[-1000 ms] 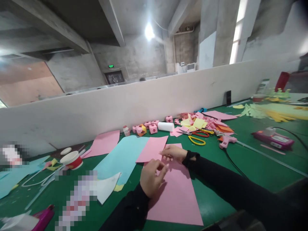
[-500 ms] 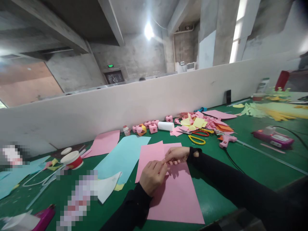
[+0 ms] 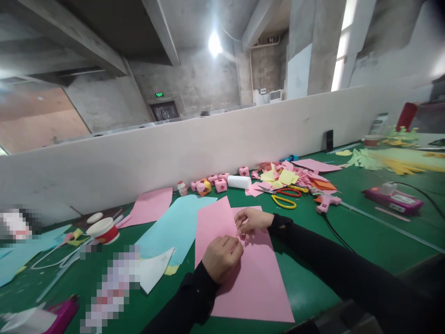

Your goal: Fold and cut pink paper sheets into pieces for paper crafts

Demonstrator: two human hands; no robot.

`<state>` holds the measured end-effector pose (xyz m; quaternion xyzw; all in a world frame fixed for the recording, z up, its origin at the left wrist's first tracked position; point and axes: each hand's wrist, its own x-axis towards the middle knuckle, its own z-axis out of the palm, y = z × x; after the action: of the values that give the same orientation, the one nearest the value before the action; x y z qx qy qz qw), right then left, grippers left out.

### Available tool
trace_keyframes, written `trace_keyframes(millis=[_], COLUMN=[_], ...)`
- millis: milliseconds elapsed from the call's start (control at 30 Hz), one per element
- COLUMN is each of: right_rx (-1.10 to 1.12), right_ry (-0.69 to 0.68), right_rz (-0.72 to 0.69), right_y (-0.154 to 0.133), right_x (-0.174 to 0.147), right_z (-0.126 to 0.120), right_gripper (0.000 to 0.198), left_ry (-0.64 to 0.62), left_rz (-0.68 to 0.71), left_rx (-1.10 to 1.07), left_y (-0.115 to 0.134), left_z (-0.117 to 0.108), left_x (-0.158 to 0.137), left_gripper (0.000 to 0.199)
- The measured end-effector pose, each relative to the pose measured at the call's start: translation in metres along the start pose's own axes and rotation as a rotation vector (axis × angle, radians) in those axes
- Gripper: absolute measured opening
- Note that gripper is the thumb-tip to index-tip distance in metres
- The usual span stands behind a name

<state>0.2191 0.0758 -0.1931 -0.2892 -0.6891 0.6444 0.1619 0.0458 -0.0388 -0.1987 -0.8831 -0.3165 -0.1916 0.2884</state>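
Two pink sheets overlap in front of me: a smaller upper pink sheet (image 3: 212, 221) and a larger pink sheet (image 3: 255, 294) beneath it. My left hand (image 3: 223, 256) is closed, its fingers curled on the upper sheet near that sheet's right edge. A small pink bit of paper shows by its fingertips. Just beyond it, my right hand (image 3: 253, 220) hovers over the larger sheet with bent, slightly parted fingers, close to the left fingertips. Its palm side is partly hidden.
Scissors (image 3: 284, 201), paper scraps (image 3: 287, 177), a white roll (image 3: 239, 182) and pink paper cubes (image 3: 220, 185) lie ahead. A glue gun (image 3: 327, 202) with a cord sits right. Blue paper (image 3: 174, 227) and a paper cup (image 3: 103, 230) are left. A white partition (image 3: 208, 146) borders the table.
My hands were together at the fingertips; now the right fingers have loosened and parted from the left. The upper pink sheet has shifted and turned slightly to the left.
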Motion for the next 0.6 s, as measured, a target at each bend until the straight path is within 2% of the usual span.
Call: trace_keyframes(millis=[100, 233, 367, 600], right_rx=[-0.002, -0.135, -0.197, -0.133], right_ry=[0.020, 0.090, 0.082, 0.070], right_rz=[-0.014, -0.146, -0.186, -0.081], right_y=[0.006, 0.017, 0.021, 0.013], right_x=[0.001, 0.007, 0.011, 0.007], right_z=[-0.001, -0.005, -0.006, -0.003], right_gripper=[0.057, 0.078, 0.068, 0.048], left_ry=[-0.025, -0.063, -0.011, 0.081], left_rz=[-0.010, -0.043, -0.045, 0.004], left_rx=[-0.037, -0.048, -0.041, -0.027], left_y=[0.003, 0.006, 0.006, 0.006], left_z=[0.003, 0.007, 0.010, 0.010], left_x=[-0.001, -0.002, -0.004, -0.004], left_gripper=[0.019, 0.017, 0.015, 0.014])
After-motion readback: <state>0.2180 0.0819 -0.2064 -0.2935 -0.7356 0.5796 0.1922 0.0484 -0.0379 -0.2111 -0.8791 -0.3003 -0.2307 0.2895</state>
